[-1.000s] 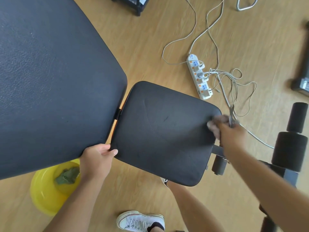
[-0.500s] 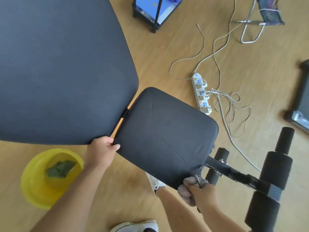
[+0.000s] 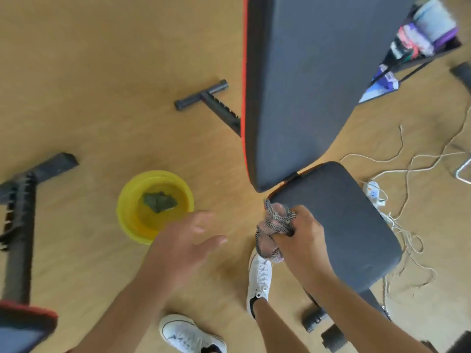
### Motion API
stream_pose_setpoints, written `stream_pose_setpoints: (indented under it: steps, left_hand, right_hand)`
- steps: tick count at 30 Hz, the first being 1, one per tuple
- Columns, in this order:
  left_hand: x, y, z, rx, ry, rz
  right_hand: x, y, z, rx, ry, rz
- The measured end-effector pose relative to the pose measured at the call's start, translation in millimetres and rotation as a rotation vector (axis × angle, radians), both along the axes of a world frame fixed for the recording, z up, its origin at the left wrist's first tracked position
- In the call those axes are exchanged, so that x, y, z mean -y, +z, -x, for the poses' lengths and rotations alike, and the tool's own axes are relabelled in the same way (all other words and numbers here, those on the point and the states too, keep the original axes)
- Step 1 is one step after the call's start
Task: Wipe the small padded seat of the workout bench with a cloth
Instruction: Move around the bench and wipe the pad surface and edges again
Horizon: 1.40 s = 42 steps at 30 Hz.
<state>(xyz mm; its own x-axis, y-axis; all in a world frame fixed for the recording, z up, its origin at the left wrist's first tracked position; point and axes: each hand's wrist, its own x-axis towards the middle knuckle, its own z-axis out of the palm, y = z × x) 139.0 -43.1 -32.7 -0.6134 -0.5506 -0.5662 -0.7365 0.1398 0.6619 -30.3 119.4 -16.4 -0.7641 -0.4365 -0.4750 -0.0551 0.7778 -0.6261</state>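
Note:
The small black padded seat (image 3: 341, 220) lies at centre right, hinged to the long black back pad (image 3: 300, 80) above it. My right hand (image 3: 300, 240) is shut on a bunched black-and-white checked cloth (image 3: 274, 225) and presses it against the seat's near left corner. Part of the cloth hangs down below the seat edge. My left hand (image 3: 183, 243) hovers open over the floor between the seat and the bowl, touching nothing.
A yellow bowl (image 3: 127, 215) with liquid and a dark green rag (image 3: 159, 201) sits on the wooden floor to the left. Bench frame parts (image 3: 211, 100) lie beyond it. White cables and a power strip (image 3: 374, 192) trail at right. My white shoes (image 3: 260, 278) stand below.
My left hand let go of the seat's corner and now floats open. My right hand slid the cloth along the seat's near edge to its left corner. The view swung left.

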Motion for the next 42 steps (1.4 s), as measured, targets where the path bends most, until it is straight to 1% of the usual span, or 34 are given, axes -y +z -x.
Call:
stream_pose_setpoints:
  steps: [3,7,10,11,13,15,18,20,22,26,28,29,31,32,34,37,41,42]
  left_hand:
    - [25,3,-69,0.052,0.152,0.011]
    - [40,-1,-175,0.091,0.334,0.043]
    - [38,-3,-250,0.143,0.394,0.024]
    - [36,-3,-274,0.175,0.381,-0.005]
    - [32,-3,-321,0.246,0.307,-0.085]
    - [25,-6,-369,0.307,0.241,-0.153]
    - [8,-14,-445,0.403,0.232,-0.221]
    - [-6,-18,-495,0.454,0.259,-0.280]
    - [-23,-23,-545,0.477,0.327,-0.319]
    - [-72,-33,-635,0.497,0.430,-0.376]
    - [-99,-41,-671,0.490,0.514,-0.384]
    - [-113,-45,-685,0.487,0.570,-0.382]
    - [-138,-49,-702,0.473,0.644,-0.399]
    - [-150,-51,-705,0.459,0.673,-0.414]
    - [-171,-56,-704,0.416,0.757,-0.430]
    - [-195,-66,-696,0.295,0.898,-0.442]
    - [-215,-78,-678,0.123,1.019,-0.527]
    - [-219,-81,-674,0.104,1.038,-0.551]
  right_hand:
    - [57,6,-53,0.013,0.216,0.103]
    - [111,1,-133,0.037,0.518,0.159]
    - [134,-11,-196,0.045,0.712,0.206]
    - [138,-19,-216,0.027,0.779,0.190]
    - [142,-32,-258,-0.035,0.954,0.066]
    - [140,-43,-297,-0.037,1.064,-0.039]
    - [131,-56,-356,-0.063,1.139,-0.090]
    - [122,-67,-390,-0.095,1.204,-0.069]
    - [116,-77,-414,-0.135,1.269,-0.016]
    - [110,-95,-443,-0.161,1.344,0.170]
    - [110,-97,-453,-0.240,1.408,0.189]
    - [111,-98,-457,-0.321,1.450,0.170]
    - [112,-102,-461,-0.551,1.522,0.156]
    - [110,-102,-463,-0.610,1.535,0.152]
    - [101,-98,-468,-0.570,1.523,0.125]
    - [87,-97,-474,-0.484,1.511,0.121]
    - [76,-105,-498,-0.362,1.295,0.135]
    - [61,-107,-512,-0.333,1.326,0.127]
